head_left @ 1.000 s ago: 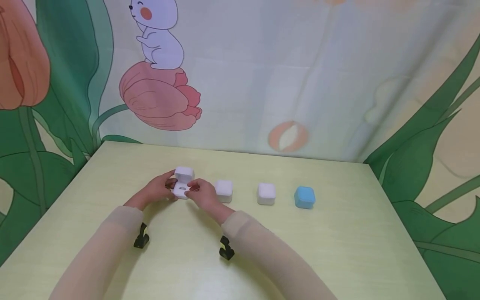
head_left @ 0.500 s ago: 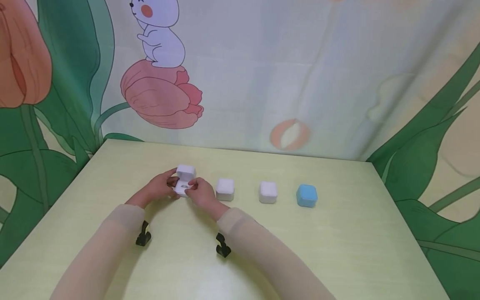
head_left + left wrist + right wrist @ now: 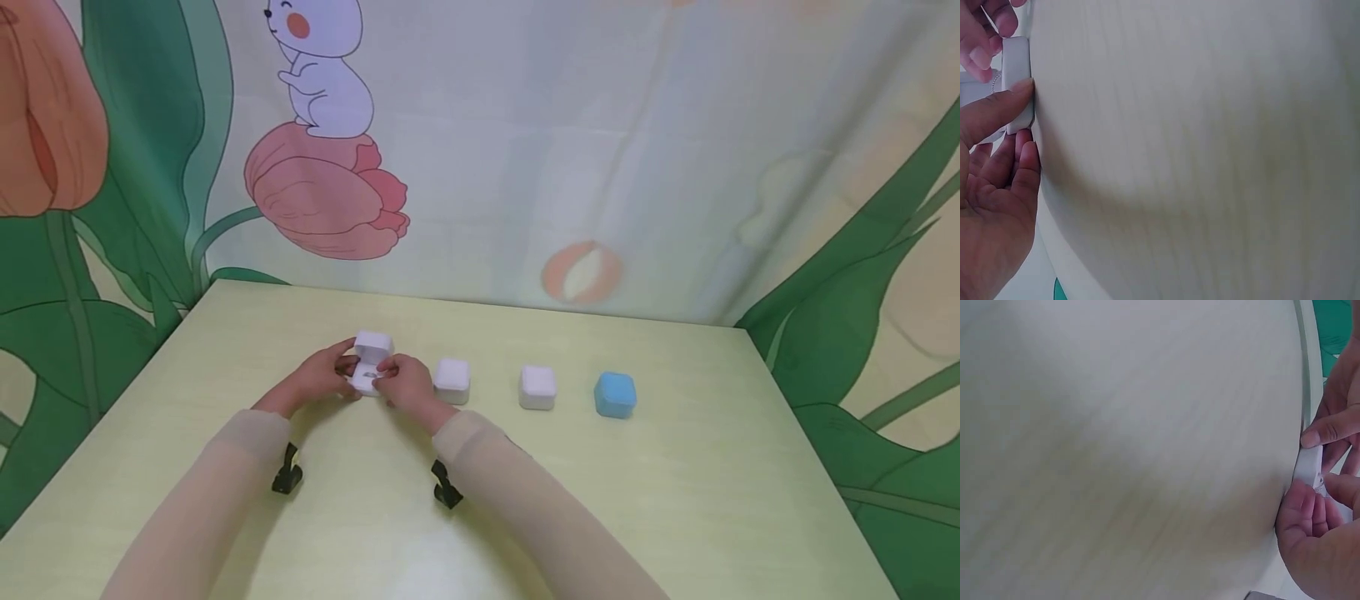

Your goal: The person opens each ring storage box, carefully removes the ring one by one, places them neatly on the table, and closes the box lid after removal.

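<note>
An open white ring box [image 3: 374, 343] stands on the table, its lid raised at the back. A small silver ring [image 3: 370, 375] sits in its base; in the left wrist view the ring [image 3: 996, 81] shows as a sparkling curve. My left hand [image 3: 321, 375] grips the box from the left, thumb on the base [image 3: 1017, 56] in the left wrist view. My right hand [image 3: 408, 385] holds the base's right side with curled fingers. Its thumb [image 3: 1342, 487] lies close to the ring in the right wrist view; whether it touches the ring is hidden.
To the right stand a white box [image 3: 452, 381], another white box [image 3: 537, 387] and a blue box [image 3: 616, 394], all closed, in a row. The pale table [image 3: 675, 500] ends at a printed curtain [image 3: 480, 167]. Black camera mounts [image 3: 288, 475] hang at both wrists.
The head view has shifted slightly. My right fingers have moved slightly at the box's right side; the left hand keeps its grip and the ring stays in the base.
</note>
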A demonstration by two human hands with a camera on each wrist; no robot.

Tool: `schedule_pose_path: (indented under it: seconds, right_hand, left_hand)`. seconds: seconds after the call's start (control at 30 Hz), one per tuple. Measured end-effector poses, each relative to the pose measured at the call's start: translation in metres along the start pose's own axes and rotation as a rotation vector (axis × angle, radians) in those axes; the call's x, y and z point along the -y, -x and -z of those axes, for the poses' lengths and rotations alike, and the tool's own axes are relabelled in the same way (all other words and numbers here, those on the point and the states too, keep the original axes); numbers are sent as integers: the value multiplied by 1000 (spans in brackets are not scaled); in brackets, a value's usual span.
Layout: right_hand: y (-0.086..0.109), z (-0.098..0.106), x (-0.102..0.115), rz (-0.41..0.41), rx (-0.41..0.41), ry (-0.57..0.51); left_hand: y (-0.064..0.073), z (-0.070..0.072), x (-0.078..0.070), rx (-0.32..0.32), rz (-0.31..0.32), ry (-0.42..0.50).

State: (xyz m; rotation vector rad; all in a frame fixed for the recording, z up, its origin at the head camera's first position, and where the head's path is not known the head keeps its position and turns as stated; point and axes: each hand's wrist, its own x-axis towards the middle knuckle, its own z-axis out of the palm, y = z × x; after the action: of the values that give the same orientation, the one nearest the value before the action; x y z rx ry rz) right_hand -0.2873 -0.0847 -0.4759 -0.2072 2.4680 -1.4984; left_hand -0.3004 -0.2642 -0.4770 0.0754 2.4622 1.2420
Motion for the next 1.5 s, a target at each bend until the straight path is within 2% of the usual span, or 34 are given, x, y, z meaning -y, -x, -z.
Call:
schedule_pose_path:
  seconds: [0.4, 0.63, 0.83, 1.23, 1.5]
  right_hand:
    - [-6, -2, -3, -4, -6, 52]
    - [-8, -4, -2, 100, -34, 218]
    - [-9, -6, 1, 165, -52, 307]
    - [-10, -7, 2, 228, -74, 474]
    - [-13, -10, 0, 279, -45, 575]
  left_hand:
    - [1, 2, -2, -11, -17, -5]
    - [0, 1, 0, 1, 9, 25]
    - [1, 1, 1, -7, -23, 21]
    - [0, 0, 0, -3, -8, 24]
    - [1, 1, 2, -9, -35, 25]
